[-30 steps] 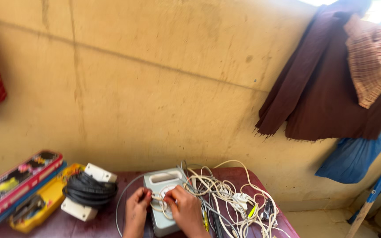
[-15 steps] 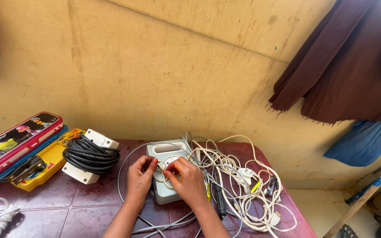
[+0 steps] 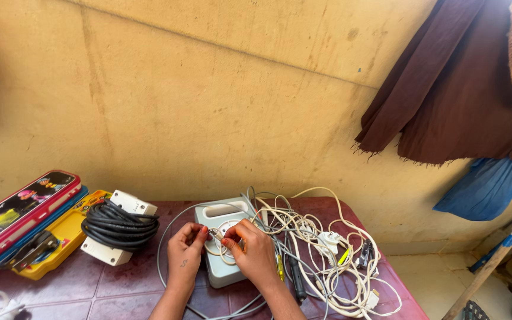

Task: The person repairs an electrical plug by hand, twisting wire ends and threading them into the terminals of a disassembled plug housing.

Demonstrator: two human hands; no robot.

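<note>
Near the bottom middle of the frame, your left hand (image 3: 185, 256) and right hand (image 3: 255, 253) both pinch a thin white wire (image 3: 220, 246) over the grey box (image 3: 223, 237) on the desk (image 3: 120, 284), fingers closed on it.

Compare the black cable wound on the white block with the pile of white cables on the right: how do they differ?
The black cable wound on the white block is dark and thick, while the pile of white cables is pale and thinner. The black cable lies in a neat, tight coil; the white cables sprawl in loose tangled loops. The black one sits left of both hands, untouched; the white pile spreads right of the right hand. Both rest on the maroon table.
</note>
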